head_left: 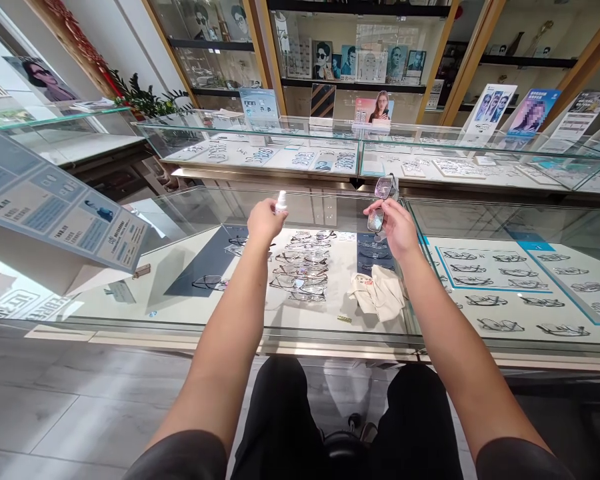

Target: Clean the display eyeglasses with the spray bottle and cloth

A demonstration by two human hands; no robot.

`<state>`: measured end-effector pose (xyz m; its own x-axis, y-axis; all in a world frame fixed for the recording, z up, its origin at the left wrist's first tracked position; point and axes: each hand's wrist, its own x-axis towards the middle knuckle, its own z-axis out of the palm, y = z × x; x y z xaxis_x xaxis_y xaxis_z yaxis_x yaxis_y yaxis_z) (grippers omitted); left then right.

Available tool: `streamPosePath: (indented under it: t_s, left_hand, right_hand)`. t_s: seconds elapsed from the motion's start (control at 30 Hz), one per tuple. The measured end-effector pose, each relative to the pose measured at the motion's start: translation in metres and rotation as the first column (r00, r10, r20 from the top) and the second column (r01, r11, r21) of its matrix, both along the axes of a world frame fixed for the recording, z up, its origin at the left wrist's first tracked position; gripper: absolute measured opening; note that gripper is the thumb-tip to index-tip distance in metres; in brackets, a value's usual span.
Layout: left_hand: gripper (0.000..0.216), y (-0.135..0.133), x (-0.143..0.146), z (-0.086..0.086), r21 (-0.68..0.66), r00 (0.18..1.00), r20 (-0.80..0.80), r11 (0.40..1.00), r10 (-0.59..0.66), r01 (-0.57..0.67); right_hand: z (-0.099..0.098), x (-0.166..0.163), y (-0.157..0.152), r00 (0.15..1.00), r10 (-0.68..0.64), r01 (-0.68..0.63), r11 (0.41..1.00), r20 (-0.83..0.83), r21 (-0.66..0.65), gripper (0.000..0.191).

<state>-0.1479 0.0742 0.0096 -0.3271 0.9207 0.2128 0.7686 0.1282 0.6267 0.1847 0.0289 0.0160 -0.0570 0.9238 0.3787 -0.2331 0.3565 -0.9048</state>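
Note:
My left hand (265,221) is closed around a small white spray bottle (281,201), held upright above the glass counter. In my right hand (398,229) is a pair of eyeglasses (384,189), pinched near the middle and turned so one lens sits above the other. Both hands are raised at arm's length and well apart. Below the right hand, a crumpled cream cleaning cloth (379,293) lies on the counter. My fingers hide part of the bottle and of the frame.
Rows of eyeglasses (300,275) lie under the counter glass, with more in the display (500,283) at right. A sloped blue sign (65,200) stands at left. Behind is another glass showcase (260,153). A small gold-coloured piece (345,319) lies near the front edge.

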Motion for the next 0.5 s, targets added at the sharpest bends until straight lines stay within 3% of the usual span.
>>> streamPosePath:
  t_s: [0.1, 0.23, 0.33, 0.4, 0.43, 0.5]
  left_hand:
    - [0.024, 0.003, -0.005, -0.004, -0.084, 0.996, -0.033, 0.993, 0.083, -0.086]
    - [0.031, 0.008, -0.006, -0.008, -0.175, 0.994, -0.055, 0.979, 0.099, -0.107]
    - [0.050, 0.007, -0.002, -0.006, -0.209, 0.993, -0.055, 0.971, 0.104, -0.114]
    - [0.074, 0.001, 0.006, 0.000, -0.107, 0.979, -0.068, 0.974, 0.192, -0.199]
    - [0.081, -0.005, 0.013, 0.004, 0.007, 0.968, -0.073, 0.971, 0.240, -0.240]
    - [0.072, -0.022, 0.035, 0.014, 0.280, 0.970, -0.071, 0.938, 0.232, -0.204]
  right_hand:
    - [0.000, 0.000, 0.001, 1.000, -0.002, 0.002, 1.000, 0.010, -0.008, 0.037]
    - [-0.001, 0.000, 0.001, 1.000, -0.004, 0.004, 1.000, 0.023, -0.012, 0.039]
    - [-0.001, -0.001, 0.001, 1.000, -0.001, 0.001, 1.000, 0.003, -0.003, 0.036]
    - [-0.001, -0.001, 0.002, 1.000, 0.011, -0.011, 1.000, -0.025, 0.000, 0.033]
    - [-0.001, 0.000, 0.003, 0.999, 0.015, -0.015, 1.000, -0.038, -0.001, 0.032]
    - [-0.001, 0.001, 0.005, 0.999, 0.013, -0.013, 1.000, -0.049, -0.007, 0.033]
